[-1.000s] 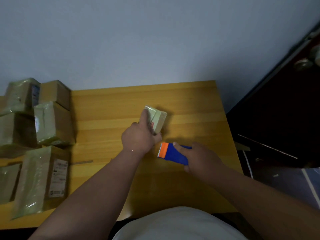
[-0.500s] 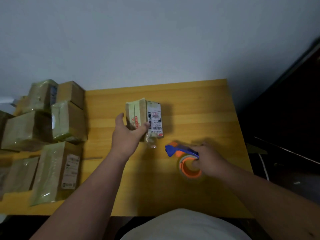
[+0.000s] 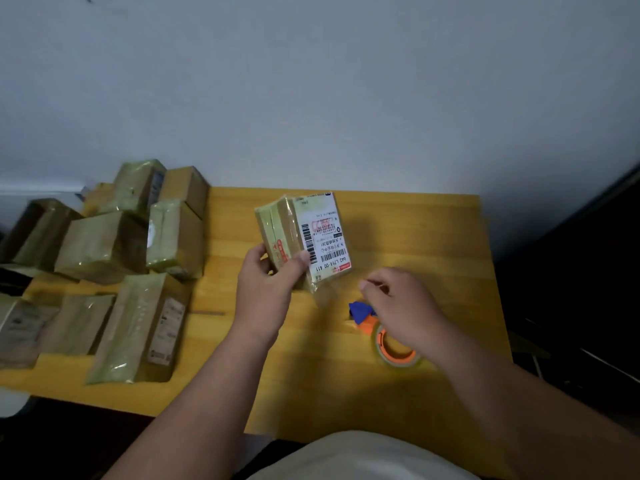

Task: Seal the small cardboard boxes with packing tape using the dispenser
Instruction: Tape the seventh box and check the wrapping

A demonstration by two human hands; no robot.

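Left hand [image 3: 265, 289] grips box [image 3: 301, 242]; right hand [image 3: 403, 306], apparently empty, loosely curled over dispenser [image 3: 384, 336]. Smooth loose tape flat.

I see both my forearms bare from wrist to elbow, no sleeves, watch or rings showing behind the fingers. My left hand [image 3: 265, 296] and right hand [image 3: 403, 306] are ungloved. Below them, a pale off-white shirt [image 3: 360, 457] covers my front.
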